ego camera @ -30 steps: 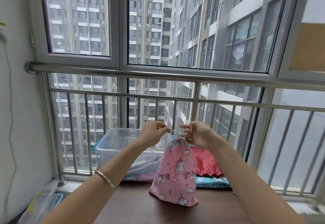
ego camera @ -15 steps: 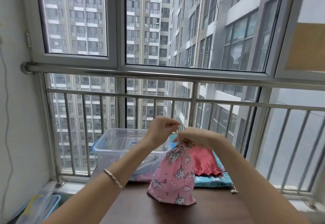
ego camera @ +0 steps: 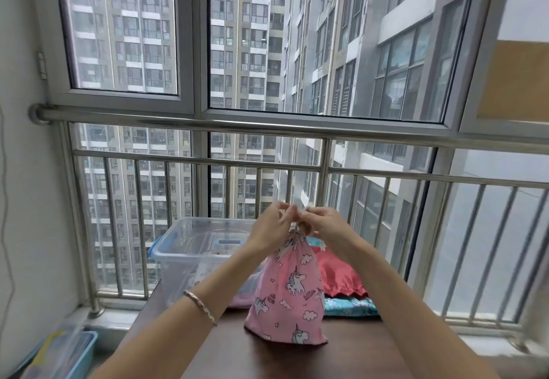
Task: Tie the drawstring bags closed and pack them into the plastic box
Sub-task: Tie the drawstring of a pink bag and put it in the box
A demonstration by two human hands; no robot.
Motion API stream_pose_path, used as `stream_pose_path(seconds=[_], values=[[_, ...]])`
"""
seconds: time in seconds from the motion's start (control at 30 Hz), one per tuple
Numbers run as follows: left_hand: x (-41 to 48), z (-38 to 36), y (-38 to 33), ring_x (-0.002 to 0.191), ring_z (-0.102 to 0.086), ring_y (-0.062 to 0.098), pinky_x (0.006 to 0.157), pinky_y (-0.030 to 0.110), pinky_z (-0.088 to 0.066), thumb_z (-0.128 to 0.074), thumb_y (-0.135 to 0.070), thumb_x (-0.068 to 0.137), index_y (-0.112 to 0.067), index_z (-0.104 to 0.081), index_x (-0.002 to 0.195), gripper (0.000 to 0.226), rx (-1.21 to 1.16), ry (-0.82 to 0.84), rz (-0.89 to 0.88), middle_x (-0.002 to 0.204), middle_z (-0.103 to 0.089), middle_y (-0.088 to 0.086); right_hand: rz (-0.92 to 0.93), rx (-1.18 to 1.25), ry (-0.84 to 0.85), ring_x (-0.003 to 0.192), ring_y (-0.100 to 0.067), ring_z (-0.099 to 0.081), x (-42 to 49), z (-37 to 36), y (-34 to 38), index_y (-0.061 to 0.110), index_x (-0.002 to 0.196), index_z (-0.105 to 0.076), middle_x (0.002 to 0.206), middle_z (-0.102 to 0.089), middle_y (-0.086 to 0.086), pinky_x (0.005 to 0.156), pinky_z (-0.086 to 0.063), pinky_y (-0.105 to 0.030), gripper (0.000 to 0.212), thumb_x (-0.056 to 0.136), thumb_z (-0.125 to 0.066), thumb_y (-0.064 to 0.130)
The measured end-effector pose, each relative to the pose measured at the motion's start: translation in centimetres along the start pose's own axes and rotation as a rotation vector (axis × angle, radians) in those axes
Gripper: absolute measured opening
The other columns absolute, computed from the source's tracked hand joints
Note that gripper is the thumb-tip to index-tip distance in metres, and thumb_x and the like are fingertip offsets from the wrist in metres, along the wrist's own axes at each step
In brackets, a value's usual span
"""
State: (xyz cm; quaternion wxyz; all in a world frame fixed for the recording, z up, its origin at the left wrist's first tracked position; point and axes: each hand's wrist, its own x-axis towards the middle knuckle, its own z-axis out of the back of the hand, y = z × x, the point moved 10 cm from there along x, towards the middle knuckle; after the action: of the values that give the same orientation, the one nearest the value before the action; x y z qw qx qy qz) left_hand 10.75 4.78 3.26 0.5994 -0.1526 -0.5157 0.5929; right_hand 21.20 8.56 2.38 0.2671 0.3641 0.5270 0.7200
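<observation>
A pink unicorn drawstring bag (ego camera: 289, 292) stands upright on the dark wooden table (ego camera: 341, 355), its neck gathered tight at the top. My left hand (ego camera: 271, 225) and my right hand (ego camera: 322, 225) meet just above the neck, fingertips touching, each pinching the thin drawstring. A clear plastic box (ego camera: 193, 248) with a blue handle stands behind and to the left of the bag. A red bag (ego camera: 338, 277) lies on a teal patterned bag (ego camera: 350, 307) behind the pink one on the right.
A steel railing (ego camera: 267, 167) and windows close off the far side right behind the table. Another pink bag (ego camera: 240, 300) peeks out under the plastic box. A blue-rimmed bin (ego camera: 65, 352) sits on the floor at lower left beside a white wall.
My two hands have come together above the bag's neck, from pulling the string apart sideways to fingertips touching. The bag has stayed upright in the same spot.
</observation>
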Motion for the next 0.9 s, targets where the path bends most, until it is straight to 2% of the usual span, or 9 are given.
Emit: stream_pose_path(seconds=[0.07, 0.17, 0.23, 0.33, 0.43, 0.57, 0.7, 0.8, 0.9], values=[[-0.3, 0.3, 0.3, 0.06, -0.052, 0.011, 0.065, 0.025, -0.045, -0.052, -0.053, 0.088, -0.013, -0.068, 0.085, 0.043, -0.022, 0.076, -0.004, 0.071, -0.063, 0.003, 0.027, -0.039, -0.093, 0.068, -0.013, -0.057, -0.2, 1.5, 0.1, 0.007, 0.086, -0.071, 0.065, -0.06, 0.002, 0.08, -0.047, -0.03, 0.021, 0.095, -0.058, 0.02], [-0.7, 0.8, 1.6, 0.067, -0.047, 0.02, 0.067, 0.033, -0.04, -0.064, -0.049, 0.081, -0.027, -0.075, 0.074, 0.026, -0.068, 0.176, 0.037, 0.084, -0.068, 0.024, 0.002, -0.063, -0.07, 0.086, -0.015, -0.063, -0.7, 1.8, -0.2, 0.011, 0.087, -0.071, 0.076, -0.068, -0.002, 0.085, -0.042, -0.031, 0.018, 0.094, -0.058, 0.022], [-0.9, 0.8, 1.8, 0.061, -0.047, 0.017, 0.062, 0.024, -0.04, -0.063, -0.038, 0.087, -0.02, -0.075, 0.085, 0.021, -0.026, 0.229, 0.061, 0.079, -0.067, 0.02, 0.0, -0.087, -0.037, 0.085, -0.012, -0.065, -0.7, 1.1, -0.3, 0.012, 0.085, -0.071, 0.077, -0.07, -0.001, 0.091, -0.043, -0.035, 0.015, 0.092, -0.061, 0.021], [-1.5, -0.2, 0.5, 0.053, -0.054, -0.003, 0.05, 0.008, -0.04, -0.061, -0.028, 0.091, -0.006, -0.071, 0.103, 0.027, -0.037, 0.295, 0.044, 0.076, -0.066, 0.0, 0.013, -0.115, -0.019, 0.082, -0.016, -0.067, -0.5, 0.5, -0.1, 0.007, 0.091, -0.068, 0.082, -0.071, -0.006, 0.095, -0.05, -0.04, 0.013, 0.088, -0.067, 0.019], [-1.4, -0.3, 0.2, 0.048, -0.053, -0.005, 0.048, 0.008, -0.039, -0.065, -0.024, 0.089, -0.004, -0.073, 0.098, 0.023, -0.086, 0.269, 0.028, 0.07, -0.066, -0.003, -0.017, -0.063, -0.024, 0.087, -0.026, -0.07, -0.4, 0.5, -0.1, 0.0, 0.101, -0.057, 0.092, -0.069, -0.018, 0.091, -0.055, -0.042, 0.023, 0.086, -0.069, 0.013], [-0.7, 0.7, 0.4, 0.051, -0.05, 0.001, 0.051, 0.014, -0.04, -0.07, -0.028, 0.085, -0.007, -0.074, 0.083, 0.022, -0.048, 0.188, 0.016, 0.06, -0.061, -0.005, -0.03, 0.034, 0.016, 0.079, -0.024, -0.069, -0.9, 0.2, 0.0, 0.003, 0.1, -0.051, 0.083, -0.067, -0.01, 0.083, -0.058, -0.037, 0.026, 0.082, -0.068, -0.004], [-0.7, 0.6, 0.2, 0.055, -0.05, 0.006, 0.052, 0.017, -0.04, -0.068, -0.032, 0.086, -0.014, -0.071, 0.075, 0.021, 0.041, 0.215, 0.019, 0.061, -0.06, -0.002, 0.146, -0.283, -0.114, 0.075, -0.023, -0.069, -1.3, 0.6, 1.5, 0.002, 0.092, -0.058, 0.081, -0.068, -0.013, 0.075, -0.059, -0.035, 0.021, 0.076, -0.07, -0.005], [-0.9, 0.5, -0.3, 0.054, -0.05, 0.006, 0.051, 0.017, -0.04, -0.065, -0.033, 0.089, -0.015, -0.07, 0.078, 0.021, 0.15, 0.239, 0.008, 0.064, -0.06, -0.003, 0.331, -0.57, -0.187, 0.067, -0.007, -0.067, -1.5, 0.0, 3.2, 0.009, 0.085, -0.07, 0.074, -0.068, -0.001, 0.064, -0.055, -0.021, 0.011, 0.078, -0.069, 0.002], [-1.0, 0.6, -0.9, 0.052, -0.048, 0.007, 0.048, 0.016, -0.037, -0.063, -0.03, 0.09, -0.015, -0.069, 0.078, 0.02, 0.212, 0.253, -0.023, 0.065, -0.06, -0.002, 0.366, -0.729, -0.194, 0.065, -0.006, -0.064, -1.5, -0.6, 3.4, 0.014, 0.081, -0.074, 0.069, -0.067, 0.006, 0.062, -0.055, -0.021, 0.01, 0.082, -0.065, 0.009]])
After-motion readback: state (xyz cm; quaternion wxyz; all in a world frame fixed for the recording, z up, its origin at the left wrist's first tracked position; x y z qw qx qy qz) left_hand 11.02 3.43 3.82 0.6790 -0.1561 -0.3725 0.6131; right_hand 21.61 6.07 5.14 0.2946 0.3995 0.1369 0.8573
